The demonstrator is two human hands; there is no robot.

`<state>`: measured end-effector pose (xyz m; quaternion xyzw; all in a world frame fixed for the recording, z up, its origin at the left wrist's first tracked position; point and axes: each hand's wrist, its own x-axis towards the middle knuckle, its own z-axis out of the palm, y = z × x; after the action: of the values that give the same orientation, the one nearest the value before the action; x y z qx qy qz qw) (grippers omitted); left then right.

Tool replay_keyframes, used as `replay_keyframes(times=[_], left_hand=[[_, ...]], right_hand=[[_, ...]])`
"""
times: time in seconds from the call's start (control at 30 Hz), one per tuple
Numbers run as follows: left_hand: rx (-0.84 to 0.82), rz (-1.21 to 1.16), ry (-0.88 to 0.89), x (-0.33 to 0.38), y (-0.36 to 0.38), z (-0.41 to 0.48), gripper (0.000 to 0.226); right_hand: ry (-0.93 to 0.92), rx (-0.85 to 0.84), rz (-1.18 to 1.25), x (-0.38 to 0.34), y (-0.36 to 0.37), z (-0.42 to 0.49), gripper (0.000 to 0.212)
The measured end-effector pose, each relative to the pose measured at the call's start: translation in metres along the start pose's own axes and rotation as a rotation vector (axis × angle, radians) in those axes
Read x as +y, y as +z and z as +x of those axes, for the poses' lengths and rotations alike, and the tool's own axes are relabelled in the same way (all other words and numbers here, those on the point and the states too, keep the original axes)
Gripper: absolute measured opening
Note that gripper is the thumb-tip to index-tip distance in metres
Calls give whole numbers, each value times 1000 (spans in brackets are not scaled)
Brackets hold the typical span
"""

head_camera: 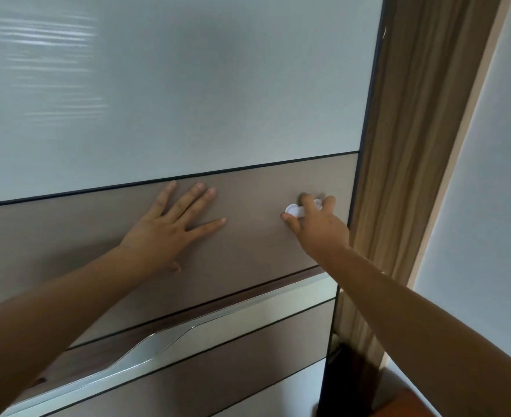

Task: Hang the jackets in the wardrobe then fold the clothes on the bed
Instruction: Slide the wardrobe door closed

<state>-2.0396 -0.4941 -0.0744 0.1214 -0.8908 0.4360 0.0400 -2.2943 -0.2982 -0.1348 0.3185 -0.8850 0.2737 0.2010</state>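
The wardrobe door (188, 85) was closed, and both hands were on its brown band (67, 242). The right hand (317, 224) had its fingers curled round the white latch (293, 210), with the thumb under it in a narrow pinch. The left hand (169, 227) lay flat on the band to the left of the latch, its fingers straight and spread, holding nothing.

The likeliest trouble was the latch itself. It was small and smooth, so the pinch could slip off under a hard pull. If it was only stuck onto the panel, a sideways tug could peel it away. The left palm pressing inward might also have worked against the door, making it bind or jerk. The wooden frame (413, 145) stood just right of the latch, so a sudden shift of the door could trap the right fingers at that edge. The silver handle (145, 347), below and left of the latch, looked the sturdier hold, and neither hand was on it.

Much was out of sight. No jackets showed, nor the bed or the clothes on it; the wardrobe's inside was shut away, so rail and hangers could not be judged. Fingers covered most of the latch, so whether it was a lock, a catch or a knob could not be told. Glare smeared the pale panel above and left of the latch.
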Motion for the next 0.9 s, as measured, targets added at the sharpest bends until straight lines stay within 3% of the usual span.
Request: replay_keyframes(times=[0.27, 0.43, 0.67, 0.9], left_hand=[[-15, 53, -54, -40, 36, -68, 142], [-12, 117, -68, -61, 63, -104, 143], [68, 172, -123, -82, 89, -149, 154], [156, 158, -196, -97, 119, -189, 151]], right_hand=[[-245, -30, -199, -55, 4, -22, 54], [-490, -4, -440, -81, 7, -23, 47], [-729, 120, -452, -125, 11, -32, 61], [-871, 138, -476, -168, 22, -40, 54]])
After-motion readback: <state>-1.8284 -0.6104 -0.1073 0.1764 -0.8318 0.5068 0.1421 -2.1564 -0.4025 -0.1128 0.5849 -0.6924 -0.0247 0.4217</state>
